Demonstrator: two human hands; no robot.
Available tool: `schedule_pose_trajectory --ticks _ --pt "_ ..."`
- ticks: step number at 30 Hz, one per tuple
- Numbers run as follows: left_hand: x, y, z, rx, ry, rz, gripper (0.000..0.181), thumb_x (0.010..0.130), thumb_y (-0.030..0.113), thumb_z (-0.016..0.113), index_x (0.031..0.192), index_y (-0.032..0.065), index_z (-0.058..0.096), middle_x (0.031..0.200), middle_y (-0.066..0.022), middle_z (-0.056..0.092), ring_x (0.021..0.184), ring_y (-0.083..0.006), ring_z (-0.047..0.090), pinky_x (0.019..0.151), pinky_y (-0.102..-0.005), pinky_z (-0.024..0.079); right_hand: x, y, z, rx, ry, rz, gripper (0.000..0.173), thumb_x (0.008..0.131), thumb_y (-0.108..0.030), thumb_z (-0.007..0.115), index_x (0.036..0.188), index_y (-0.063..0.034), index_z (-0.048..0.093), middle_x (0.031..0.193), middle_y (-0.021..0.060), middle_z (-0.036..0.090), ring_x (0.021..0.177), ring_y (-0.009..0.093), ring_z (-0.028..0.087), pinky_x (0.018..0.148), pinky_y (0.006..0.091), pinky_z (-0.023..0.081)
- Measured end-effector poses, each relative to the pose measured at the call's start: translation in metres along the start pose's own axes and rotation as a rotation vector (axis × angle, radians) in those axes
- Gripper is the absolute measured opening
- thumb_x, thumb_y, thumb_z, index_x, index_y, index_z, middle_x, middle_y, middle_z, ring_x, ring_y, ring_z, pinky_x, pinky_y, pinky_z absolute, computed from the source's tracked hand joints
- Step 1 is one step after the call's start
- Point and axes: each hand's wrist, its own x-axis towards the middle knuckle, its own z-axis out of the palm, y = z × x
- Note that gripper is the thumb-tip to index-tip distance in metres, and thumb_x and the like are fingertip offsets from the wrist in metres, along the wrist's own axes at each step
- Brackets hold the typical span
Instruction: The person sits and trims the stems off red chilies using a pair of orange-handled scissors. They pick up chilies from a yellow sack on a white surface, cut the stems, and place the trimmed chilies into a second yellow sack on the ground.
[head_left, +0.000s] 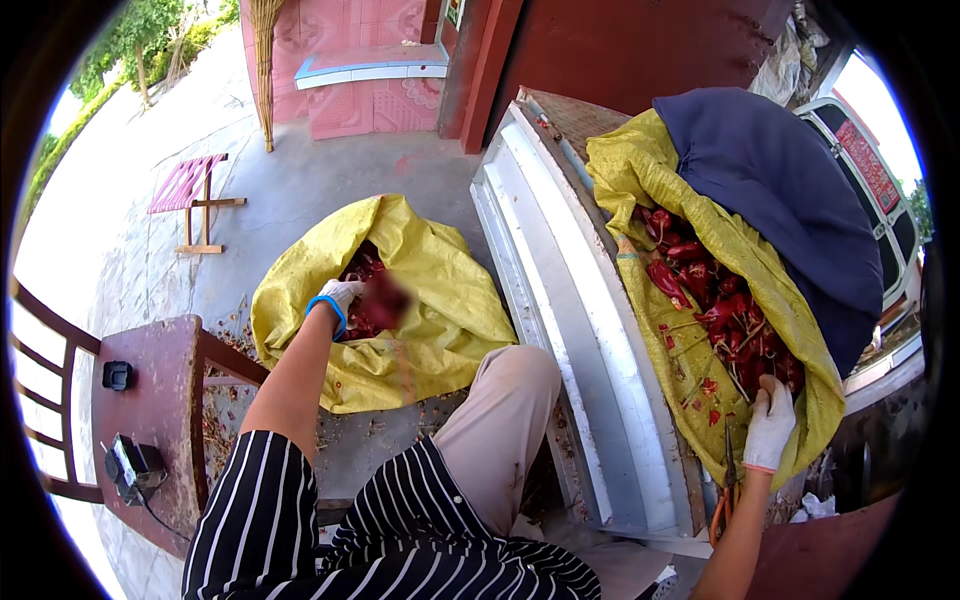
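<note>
My left hand, in a white glove with a blue band at the wrist, is at the mouth of a yellow woven sack on the ground, beside dark red dried peppers; part of that spot is blurred. My right hand, gloved in white, has its fingertips at the lower end of a heap of red chili peppers in a second yellow woven sack. Whether its fingers grip a pepper is not plain. Scissors with orange handles lie by that sack's lower edge, left of my right wrist.
A metal-sided cart bed carries the right sack, with dark blue cloth over it. At left stand a worn wooden chair holding a small black device, and a folding stool. Plant scraps litter the ground.
</note>
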Motion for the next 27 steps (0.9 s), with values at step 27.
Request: schedule_pose_trajectory --ticks 27 --pt "-0.335 0.024 0.308 -0.190 -1.424 -0.387 0.036 0.095 0.033 0.063 0.117 0.0034 0.061 0.112 -0.0108 0.067 0.093 -0.0225 0.066 0.080 -0.0366 0.054 -0.102 -0.112 -0.021 1.108 0.292 0.525 0.014 0.094 -0.003 0.059 0.106 0.0010 0.063 0.090 0.0056 0.063 0.065 0.013 0.061 0.060 0.0245 0.050"
